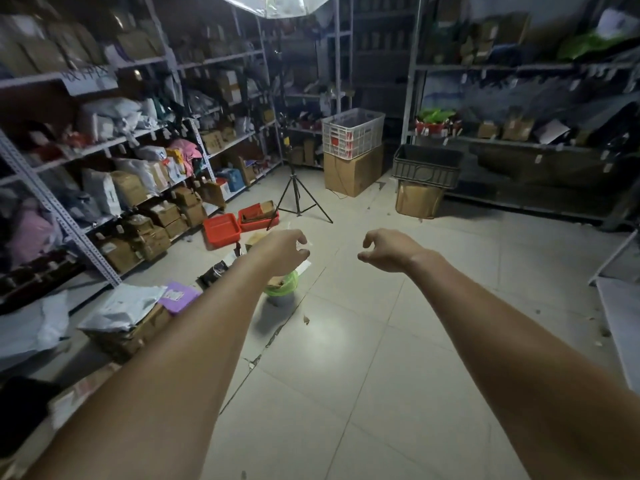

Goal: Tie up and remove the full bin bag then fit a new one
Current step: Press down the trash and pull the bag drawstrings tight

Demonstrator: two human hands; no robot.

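Note:
A small grey bin (281, 299) lined with a green bag (289, 285) stands on the tiled floor, partly hidden behind my left wrist. Cardboard scraps and a white slip stick out of the bag's top. My left hand (284, 250) hovers above the bin with fingers loosely curled and apart, holding nothing. My right hand (388, 250) is stretched out at the same height, well right of the bin, its fingers curled and empty. No spare bag is visible.
Metal shelves (104, 147) packed with parcels line the left wall, with more shelving (519, 140) at right. Red trays (239, 223), a light-stand tripod (298, 199), stacked boxes with a white crate (353, 147) and a dark crate (427, 166) sit beyond. Parcels (138, 313) lie left of the bin.

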